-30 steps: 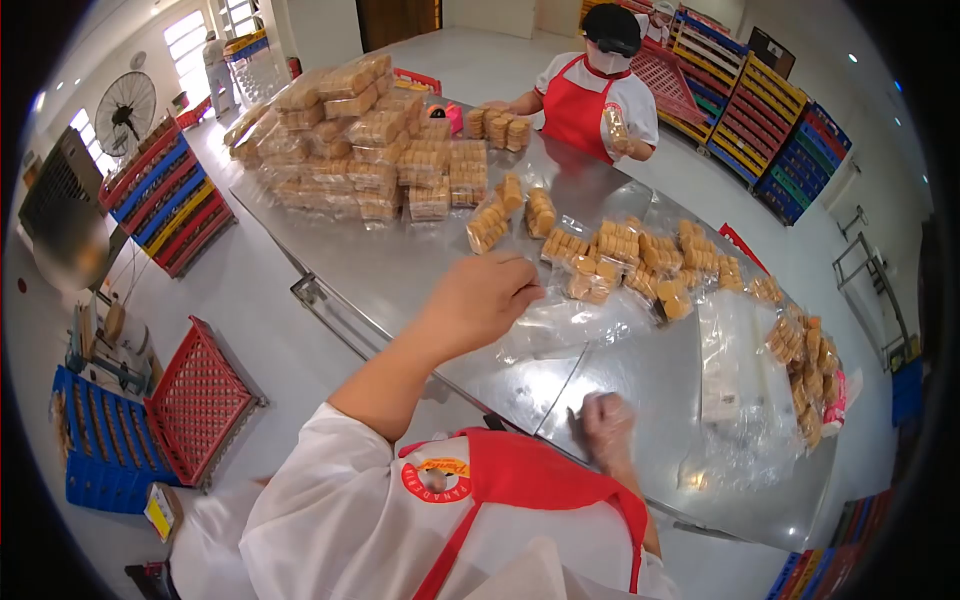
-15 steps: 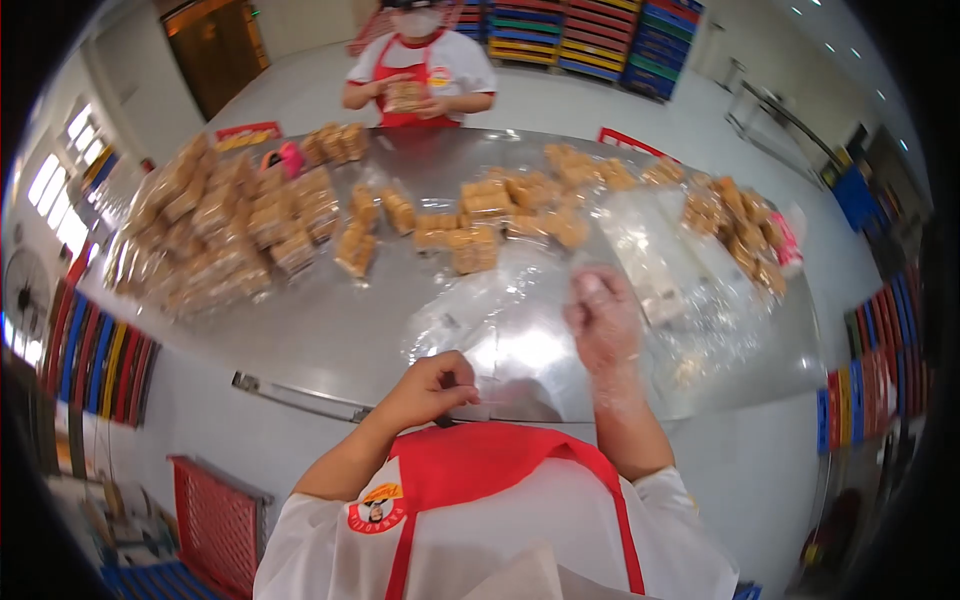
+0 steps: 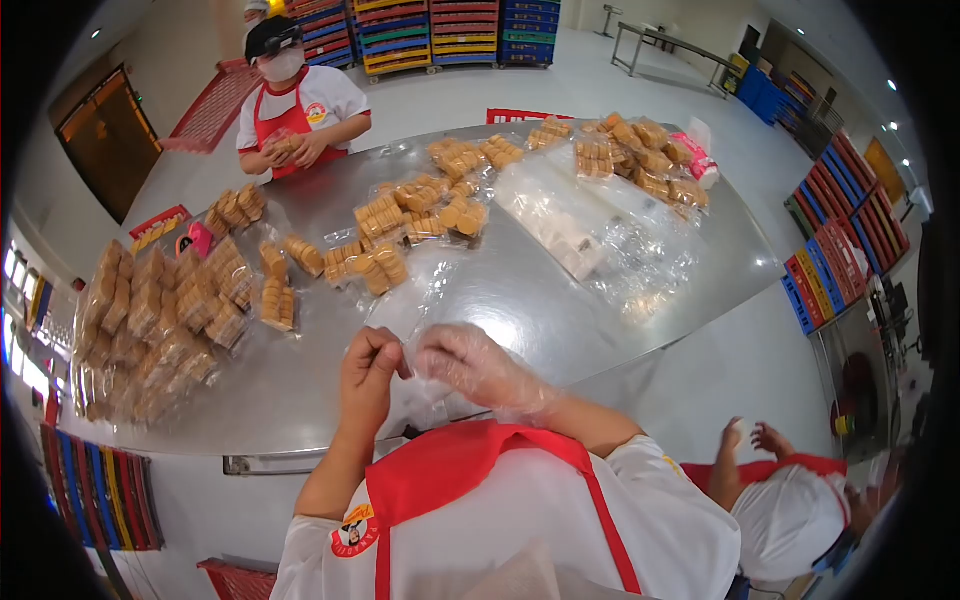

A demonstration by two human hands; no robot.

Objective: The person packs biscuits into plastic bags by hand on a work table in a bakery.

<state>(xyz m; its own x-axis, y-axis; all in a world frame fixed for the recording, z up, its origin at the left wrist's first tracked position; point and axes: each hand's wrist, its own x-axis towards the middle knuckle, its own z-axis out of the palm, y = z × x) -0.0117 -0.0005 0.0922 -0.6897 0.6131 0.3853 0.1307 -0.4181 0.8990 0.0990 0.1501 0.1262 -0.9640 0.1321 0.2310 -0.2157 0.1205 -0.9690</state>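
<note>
My left hand is bare, its fingers closed in a pinch at the table's near edge. Beside it, my right hand wears a clear plastic glove, with its fingers curled toward the left hand. A thin clear plastic bag shows at and beyond both hands, and they appear to pinch it; their exact grip is hard to see. Just past it lie clear packs of round, light-brown biscuits. A flat stack of clear bags lies to the right on the metal table.
Many biscuit packs are heaped at left, and unwrapped-looking biscuit groups lie at far right beside a pink-and-white package. A co-worker across the table holds a pack. Another person is at lower right. Coloured crates stand behind.
My right hand has moved left and nearer, from beside the bag stack to beside my left hand. The view has turned right, bringing another person in at lower right.
</note>
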